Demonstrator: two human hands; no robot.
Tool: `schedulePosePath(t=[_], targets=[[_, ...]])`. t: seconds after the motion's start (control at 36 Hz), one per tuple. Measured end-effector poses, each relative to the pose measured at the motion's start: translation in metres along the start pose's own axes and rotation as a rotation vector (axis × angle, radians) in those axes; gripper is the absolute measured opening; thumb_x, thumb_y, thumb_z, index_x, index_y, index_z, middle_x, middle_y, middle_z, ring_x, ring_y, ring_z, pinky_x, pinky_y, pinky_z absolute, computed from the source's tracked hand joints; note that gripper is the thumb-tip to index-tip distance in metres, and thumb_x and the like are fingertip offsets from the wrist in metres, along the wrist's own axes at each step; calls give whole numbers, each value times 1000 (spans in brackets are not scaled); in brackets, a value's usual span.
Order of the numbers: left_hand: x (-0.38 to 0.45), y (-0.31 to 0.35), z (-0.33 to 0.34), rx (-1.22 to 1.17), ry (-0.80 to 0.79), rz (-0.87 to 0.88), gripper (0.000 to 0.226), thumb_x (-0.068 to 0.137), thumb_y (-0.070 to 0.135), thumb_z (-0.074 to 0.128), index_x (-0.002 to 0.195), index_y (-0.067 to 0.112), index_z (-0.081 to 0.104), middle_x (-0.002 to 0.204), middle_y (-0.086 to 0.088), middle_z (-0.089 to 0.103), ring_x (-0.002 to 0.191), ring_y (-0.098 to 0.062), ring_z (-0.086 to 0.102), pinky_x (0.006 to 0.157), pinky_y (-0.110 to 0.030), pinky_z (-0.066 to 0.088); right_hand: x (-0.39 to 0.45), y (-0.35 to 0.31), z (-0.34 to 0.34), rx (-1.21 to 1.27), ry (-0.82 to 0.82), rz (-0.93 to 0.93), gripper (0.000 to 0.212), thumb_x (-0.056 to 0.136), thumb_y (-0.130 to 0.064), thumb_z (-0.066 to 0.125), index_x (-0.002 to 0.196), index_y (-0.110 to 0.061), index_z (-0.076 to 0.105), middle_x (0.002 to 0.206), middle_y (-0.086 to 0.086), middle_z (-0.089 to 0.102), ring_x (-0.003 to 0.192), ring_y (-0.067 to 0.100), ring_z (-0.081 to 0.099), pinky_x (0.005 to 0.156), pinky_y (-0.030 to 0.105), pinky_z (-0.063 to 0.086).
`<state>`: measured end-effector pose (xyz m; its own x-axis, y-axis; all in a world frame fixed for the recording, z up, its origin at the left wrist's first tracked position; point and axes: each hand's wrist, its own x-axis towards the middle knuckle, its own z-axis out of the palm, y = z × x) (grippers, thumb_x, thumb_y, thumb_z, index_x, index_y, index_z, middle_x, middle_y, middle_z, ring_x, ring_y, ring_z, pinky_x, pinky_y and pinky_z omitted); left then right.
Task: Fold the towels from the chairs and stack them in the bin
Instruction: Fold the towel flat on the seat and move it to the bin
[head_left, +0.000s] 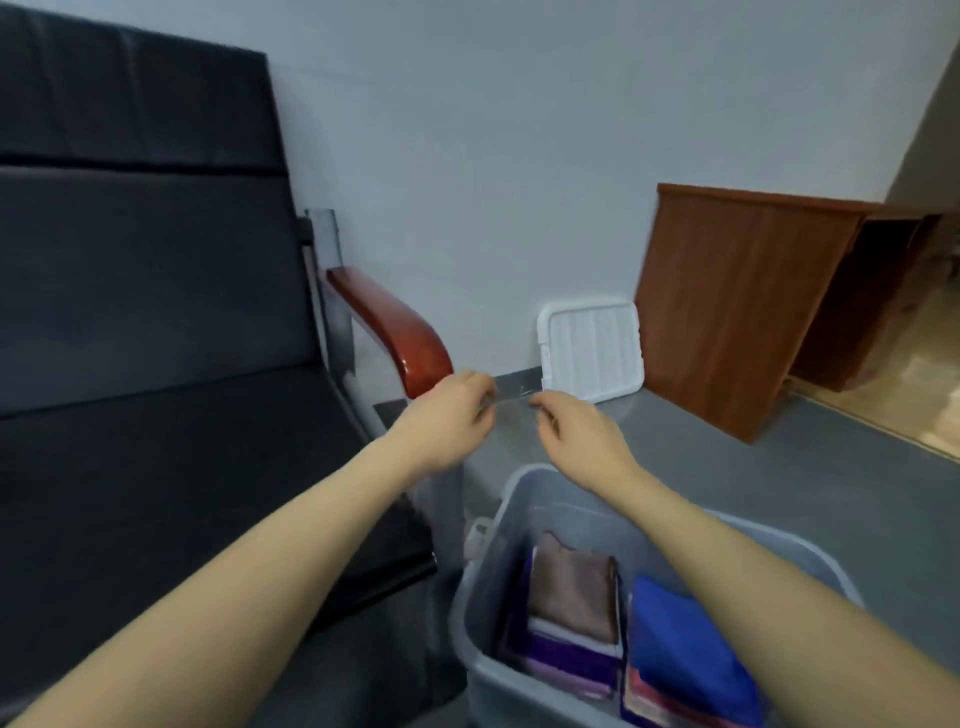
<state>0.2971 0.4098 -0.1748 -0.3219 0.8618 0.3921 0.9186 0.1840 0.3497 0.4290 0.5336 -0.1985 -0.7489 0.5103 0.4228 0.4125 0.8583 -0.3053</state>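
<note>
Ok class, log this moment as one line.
left hand, right hand: fingers curled, grasp unclear | bin: folded towels inside | lid: against wall

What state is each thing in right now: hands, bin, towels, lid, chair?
Left hand: raised, fingers curled; contents unclear.
Right hand: raised over bin, fingers curled; contents unclear.
Bin: open, on floor.
Folded towels: stacked in two piles inside.
Lid: off, leaning against wall.
Chair: no towel visible.
</note>
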Motion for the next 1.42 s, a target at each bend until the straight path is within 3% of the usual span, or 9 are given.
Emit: schedulePosePath(t=[0.22, 0.56, 0.72, 0.81, 0.92, 1.03, 1.14, 1.33, 1.42], targets=[[-78, -75, -108, -9, 210, -292, 23, 96, 22, 45, 112, 14, 58, 106, 1, 55, 93, -18, 57, 85, -40, 50, 43, -145, 25, 161, 13, -231, 28, 97, -21, 42, 117, -18, 60, 107, -2, 66, 100, 20, 60, 79, 33, 47], [-226, -206, -197, 137, 337, -782, 21, 95, 24, 44, 108, 15, 58, 108, 2, 57, 96, -19, 57, 81, -36, 49, 60, -355, 125, 313, -242, -386, 25, 97, -22, 40, 110, -24, 61, 93, -9, 62, 82, 13, 57, 69, 30, 40], [-295, -258, -235, 251, 406, -977, 13, 90, 16, 44, 79, 14, 52, 89, -4, 62, 83, -25, 59, 67, -32, 43, 60, -451, 172, 370, -360, -565, 24, 96, -20, 41, 109, -22, 61, 109, -7, 61, 97, 16, 57, 74, 30, 42], [-325, -280, -250, 293, 437, -1039, 16, 91, 18, 46, 85, 10, 59, 89, -7, 64, 85, -26, 60, 73, -38, 49, 58, -492, 197, 417, -408, -617, 23, 95, -19, 44, 111, -22, 61, 118, -6, 59, 104, 18, 56, 78, 31, 42], [-355, -312, -264, 309, 433, -1123, 15, 91, 16, 44, 81, 10, 53, 85, -8, 59, 81, -26, 57, 66, -36, 44, 57, -545, 233, 491, -483, -663, 26, 95, -18, 46, 116, -20, 61, 123, -4, 59, 110, 19, 55, 91, 35, 46], [-375, -346, -270, 356, 425, -1185, 14, 88, 9, 43, 96, 9, 55, 101, -11, 60, 88, -27, 56, 71, -40, 50, 60, -583, 267, 518, -562, -699, 32, 97, -19, 47, 128, -18, 54, 134, -2, 54, 120, 18, 51, 100, 34, 42], [-384, -375, -270, 455, 392, -1278, 34, 94, 19, 48, 128, 11, 47, 132, -10, 46, 119, -28, 46, 92, -35, 43, 70, -606, 295, 519, -634, -676, 43, 98, -17, 44, 141, -18, 41, 146, 1, 44, 131, 21, 44, 108, 35, 36], [-387, -395, -260, 691, 249, -1297, 26, 97, 13, 45, 123, 10, 49, 126, -12, 49, 115, -28, 48, 91, -33, 43, 90, -610, 324, 570, -656, -596, 57, 98, -12, 46, 150, -19, 23, 154, 1, 30, 135, 20, 38, 106, 29, 34], [-386, -396, -255, 676, 322, -1199, 22, 97, 13, 46, 118, 12, 54, 125, -8, 48, 110, -25, 50, 84, -33, 46, 93, -609, 331, 605, -660, -607, 62, 97, -12, 48, 151, -26, 20, 154, -2, 30, 120, 19, 52, 94, 25, 43]])
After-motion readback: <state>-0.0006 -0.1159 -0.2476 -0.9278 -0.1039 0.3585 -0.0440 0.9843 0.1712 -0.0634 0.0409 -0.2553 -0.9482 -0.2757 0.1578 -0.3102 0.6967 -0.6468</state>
